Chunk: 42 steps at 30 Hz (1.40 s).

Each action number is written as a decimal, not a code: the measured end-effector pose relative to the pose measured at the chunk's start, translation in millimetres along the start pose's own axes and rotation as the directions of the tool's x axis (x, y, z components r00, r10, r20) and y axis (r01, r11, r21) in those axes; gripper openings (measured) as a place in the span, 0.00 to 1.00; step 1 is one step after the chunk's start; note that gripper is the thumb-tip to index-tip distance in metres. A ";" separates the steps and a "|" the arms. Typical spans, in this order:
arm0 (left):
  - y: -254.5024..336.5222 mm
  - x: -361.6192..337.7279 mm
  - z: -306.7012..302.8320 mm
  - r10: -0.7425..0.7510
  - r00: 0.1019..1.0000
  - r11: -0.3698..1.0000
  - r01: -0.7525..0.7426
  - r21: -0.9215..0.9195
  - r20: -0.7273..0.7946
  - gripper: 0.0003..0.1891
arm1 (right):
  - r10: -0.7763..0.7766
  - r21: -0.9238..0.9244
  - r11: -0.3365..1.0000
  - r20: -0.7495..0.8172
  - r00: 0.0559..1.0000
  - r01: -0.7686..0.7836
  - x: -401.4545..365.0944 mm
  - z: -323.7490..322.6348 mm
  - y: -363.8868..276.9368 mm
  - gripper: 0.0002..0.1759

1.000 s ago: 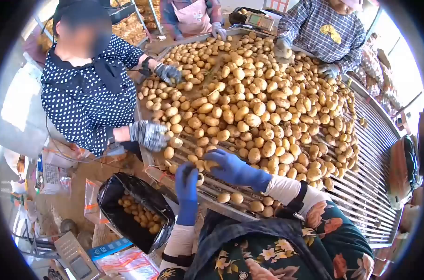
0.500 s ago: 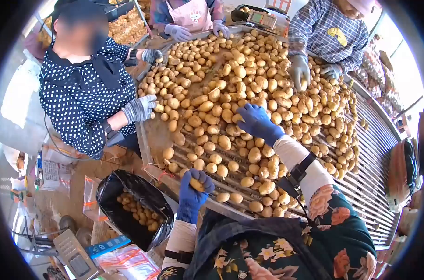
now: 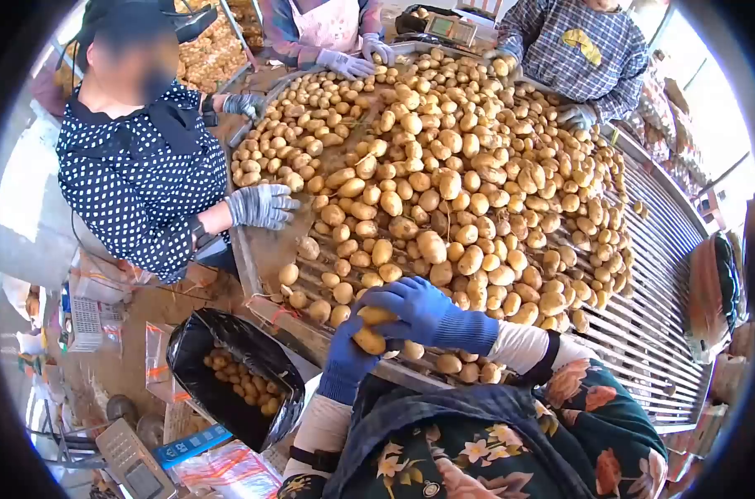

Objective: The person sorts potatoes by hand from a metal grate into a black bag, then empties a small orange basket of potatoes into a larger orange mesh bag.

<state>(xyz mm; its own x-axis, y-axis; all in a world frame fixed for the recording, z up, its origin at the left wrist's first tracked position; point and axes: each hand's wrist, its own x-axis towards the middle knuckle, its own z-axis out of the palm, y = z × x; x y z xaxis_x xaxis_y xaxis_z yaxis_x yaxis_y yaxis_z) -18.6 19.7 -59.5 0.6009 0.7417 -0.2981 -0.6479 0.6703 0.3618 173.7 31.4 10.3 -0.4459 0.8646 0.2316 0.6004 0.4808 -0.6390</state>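
My left hand (image 3: 347,353), in a blue knitted glove, is closed around a yellow-brown potato (image 3: 368,341) at the near edge of the sorting table. My right hand (image 3: 423,309), gloved the same way, reaches across to meet it, its fingers bent over a second potato (image 3: 377,316). The two hands touch, or nearly so, and part of both potatoes is hidden by the fingers. Beyond them spreads a large heap of loose potatoes (image 3: 448,183) on the slatted table (image 3: 656,333).
Left of my hands stands a black plastic bag (image 3: 196,353) with potatoes inside. A scale (image 3: 136,466) lies at lower left. Co-workers' gloved hands rest at the table's far side and left edge, one grey-striped glove (image 3: 261,206) nearest. Filled sacks (image 3: 710,295) stand at right.
My right hand has come back from the middle of the heap to my left hand, now with a potato. My left hand still holds its potato. The co-worker's striped glove has opened out.
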 end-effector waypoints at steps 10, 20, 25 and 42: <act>10.2 0.4 -4.7 -0.062 0.998 0.965 0.051 -0.257 -0.033 0.26 | 0.408 -0.147 0.873 -0.303 0.861 -0.466 10.1 -86.2 111.1 0.16; 8.6 7.9 -7.9 0.035 0.996 0.976 -0.051 -0.210 -0.077 0.17 | 0.263 -0.473 0.829 -0.141 0.955 -0.298 37.3 -85.2 189.1 0.27; 10.1 8.6 -1.1 0.018 0.998 0.950 -0.036 -0.310 -0.062 0.16 | 0.184 -0.397 0.886 -0.170 0.968 -0.238 44.9 -80.1 141.6 0.19; 10.4 6.2 5.1 0.164 0.985 0.912 -0.132 -0.389 0.051 0.33 | 0.268 -0.367 0.909 0.149 0.952 -0.199 42.1 -48.5 63.6 0.28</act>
<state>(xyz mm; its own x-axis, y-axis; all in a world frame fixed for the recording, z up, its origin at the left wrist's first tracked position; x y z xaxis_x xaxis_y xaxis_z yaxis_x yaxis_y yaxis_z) -19.2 31.1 -53.0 0.5094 0.8393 -0.1898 -0.8520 0.5230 0.0260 225.3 105.4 15.0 -0.3618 0.9303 -0.0601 0.8781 0.3185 -0.3572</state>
